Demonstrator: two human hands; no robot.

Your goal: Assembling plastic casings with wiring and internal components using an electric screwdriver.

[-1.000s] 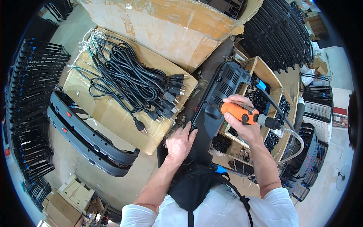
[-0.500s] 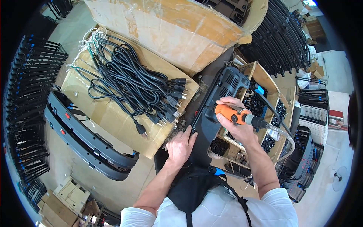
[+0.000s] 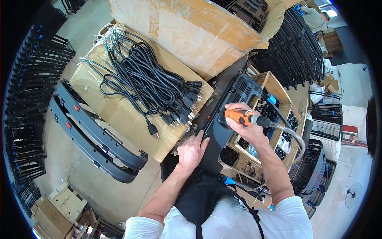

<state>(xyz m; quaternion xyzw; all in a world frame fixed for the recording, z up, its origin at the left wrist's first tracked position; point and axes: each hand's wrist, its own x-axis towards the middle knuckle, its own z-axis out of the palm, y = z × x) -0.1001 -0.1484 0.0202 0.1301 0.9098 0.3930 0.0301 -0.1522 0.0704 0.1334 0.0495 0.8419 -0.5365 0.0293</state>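
Observation:
A long dark grey plastic housing with slotted vents lies in front of me, running from my apron toward the far right. My right hand is wrapped round an orange air screwdriver above the housing; a clear hose leads off its black rear end. The tool's tip is hidden under the hand. At the housing's left edge, my left hand is closed with thumb and fingertips on the rim. Left of it, a bundle of black power cords with plugs lies on a cardboard sheet.
A wooden compartment box of small black parts stands right of the housing. Behind rises a large cardboard box. Two curved grey covers are at the left, near stacked black frames. Another person is at the far right.
The view has shifted slightly, and another person has come into it at the far right. The screwdriver's rear end has tilted a little in my right hand. My left hand stays at the housing's edge.

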